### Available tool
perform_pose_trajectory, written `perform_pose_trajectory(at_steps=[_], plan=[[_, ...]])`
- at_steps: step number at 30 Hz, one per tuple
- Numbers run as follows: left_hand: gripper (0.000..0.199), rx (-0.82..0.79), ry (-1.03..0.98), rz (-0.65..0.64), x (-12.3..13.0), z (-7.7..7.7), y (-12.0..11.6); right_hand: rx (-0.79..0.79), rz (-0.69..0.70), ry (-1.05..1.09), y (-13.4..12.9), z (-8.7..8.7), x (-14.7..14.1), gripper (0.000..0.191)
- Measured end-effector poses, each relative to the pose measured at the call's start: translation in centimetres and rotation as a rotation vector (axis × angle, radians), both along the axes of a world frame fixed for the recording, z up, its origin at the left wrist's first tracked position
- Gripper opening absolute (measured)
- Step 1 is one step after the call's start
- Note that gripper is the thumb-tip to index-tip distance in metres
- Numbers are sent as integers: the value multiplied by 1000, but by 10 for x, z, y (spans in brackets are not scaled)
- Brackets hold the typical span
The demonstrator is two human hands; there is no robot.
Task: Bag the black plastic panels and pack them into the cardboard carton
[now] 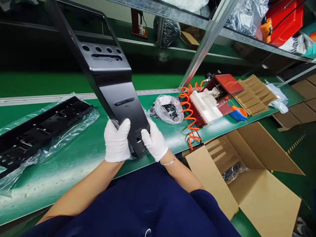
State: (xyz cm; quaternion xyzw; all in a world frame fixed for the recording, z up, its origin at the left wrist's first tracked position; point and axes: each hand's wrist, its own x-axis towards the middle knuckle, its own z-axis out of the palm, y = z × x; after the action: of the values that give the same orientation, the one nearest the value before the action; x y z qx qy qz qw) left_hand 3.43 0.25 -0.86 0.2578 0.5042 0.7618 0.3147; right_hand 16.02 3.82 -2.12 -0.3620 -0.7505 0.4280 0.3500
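The white-gloved left hand (pixel 116 142) and white-gloved right hand (pixel 156 142) were closed around opposite edges of a long, bent black panel (pixel 119 92), thumbs on its face; it slanted upward over the glossy green desk (pixel 81 148); a clear plastic bag of small dark parts (pixel 170 110) lay beyond the right hand; a coiled orange hose (pixel 189 115) sat beside that bag.

Outfit's pretty simple tbh: dark navy-blue fabric top (pixel 148 199) with short sleeves (pixel 207 205), plus a small curved white mark (pixel 146 233) on that top's front. Left hand (pixel 115 141) and right hand (pixel 155 141) wear plain white fabric gloves, and a thin, shiny silver metal bracelet (pixel 168 163) sits between the top's right sleeve and glove.
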Motion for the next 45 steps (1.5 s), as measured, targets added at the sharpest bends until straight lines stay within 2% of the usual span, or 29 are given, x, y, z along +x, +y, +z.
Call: perform_pose_trajectory(at_steps=[3,7,10,13,15,20,27,31,34,39,45], plan=[[39,-44,61,-32,-2,4,4,-58,-14,132,2,-5,7,58],[55,-66,316,-154,-6,12,7,-167,-123,321,1,-6,11,59],[85,-45,498,-279,-3,14,9,-97,-283,308,-4,-7,9,64],[102,-151,617,-330,4,11,10,14,-386,247,-10,-8,6,66],[100,-173,662,-346,7,8,10,83,-407,231,-13,-5,7,66],[88,-114,714,-329,10,5,11,202,-396,202,-14,5,12,66],[81,-91,715,-295,5,-2,13,147,-391,162,-9,3,6,68],[81,-146,691,-283,5,-8,12,189,-396,143,-11,5,4,69],[78,-125,663,-274,7,-8,14,221,-387,108,-12,11,4,68],[76,-160,685,-242,5,-11,19,210,-381,73,-8,12,5,68],[73,-105,635,-322,4,-13,15,116,-359,181,-5,1,6,67]])
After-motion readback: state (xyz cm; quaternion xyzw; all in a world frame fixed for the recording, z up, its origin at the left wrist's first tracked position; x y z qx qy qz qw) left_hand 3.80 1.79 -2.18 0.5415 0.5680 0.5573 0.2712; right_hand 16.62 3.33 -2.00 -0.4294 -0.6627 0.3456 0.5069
